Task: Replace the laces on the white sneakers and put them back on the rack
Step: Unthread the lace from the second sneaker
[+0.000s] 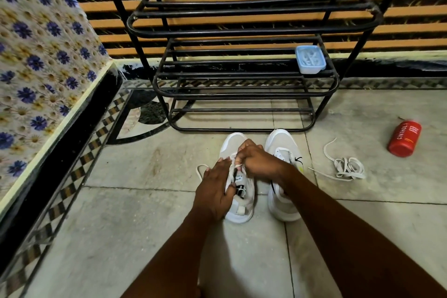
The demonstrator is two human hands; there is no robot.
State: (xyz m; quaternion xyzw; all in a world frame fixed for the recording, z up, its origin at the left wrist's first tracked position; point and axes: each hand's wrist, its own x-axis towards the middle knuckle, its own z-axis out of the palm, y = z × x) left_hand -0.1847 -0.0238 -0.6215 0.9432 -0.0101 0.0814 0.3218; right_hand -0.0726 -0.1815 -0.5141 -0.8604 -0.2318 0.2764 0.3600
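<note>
My left hand (214,191) grips the outer side of the left sneaker (239,210), which stands on the floor just before the rack (242,128). Its long axis runs from the heel near me to the toe pointing at the rack. Over its eyelets my right hand (258,162), the nearer one, is curled and pinches the lace (238,165) right under its fingertips, so I judge the next pull runs along the shoe. The right sneaker (283,143) stands parallel beside it, with a loose lace (348,167) farther right.
</note>
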